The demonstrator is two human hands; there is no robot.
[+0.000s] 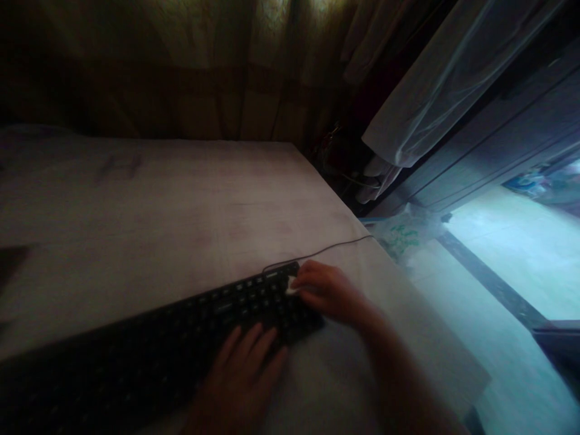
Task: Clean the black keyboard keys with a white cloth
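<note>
A long black keyboard [149, 344] lies slantwise across the near part of the covered surface. At its right end, my right hand [327, 289] pinches a small white wad [291, 286], tissue or cloth by its look, against the keys. The wad is mostly covered by the fingers. My left hand [247, 368] rests with fingers spread over the keyboard's lower edge, nothing in its grasp. Blur hides the exact contact of both hands with the keys. A thin black cable [324, 249] runs from the keyboard's back edge toward the right.
The pale patterned cover [181, 205] stretches back to a dark curtain [190, 72]. White cloth [421, 96] hangs at the upper right. Beyond the right edge, a clear plastic bag [403, 232] with green print sits near the light tiled floor [493, 241].
</note>
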